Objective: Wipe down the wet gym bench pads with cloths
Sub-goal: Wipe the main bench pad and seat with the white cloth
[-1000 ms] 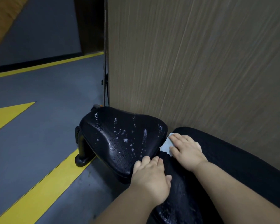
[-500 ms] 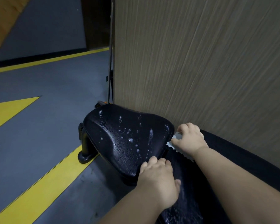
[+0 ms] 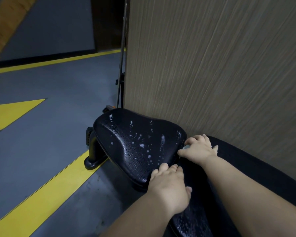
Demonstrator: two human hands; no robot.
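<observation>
Most of the cloth (image 3: 186, 147) is hidden under the right hand (image 3: 197, 149), at the 3 o'clock corner of the seat pad (image 3: 137, 142). Only pale bits peek out, and its fingers seem curled around it. The left hand (image 3: 169, 184) rests with flat fingers on that pad's 5 o'clock edge. The pad is black, shiny and dotted with water drops. The long pad (image 3: 246, 162) runs off at 4 o'clock. Grey floor (image 3: 58, 134) with yellow lines (image 3: 46, 200) is at 9 o'clock, and a brown wall (image 3: 212, 65) at 1 o'clock.

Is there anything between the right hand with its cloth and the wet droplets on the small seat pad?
Nothing visible does. The right hand, gripping the cloth, is at the corner of the seat pad, and the droplets lie uncovered ahead. The left hand rests on the pad's near edge, beside that path.
</observation>
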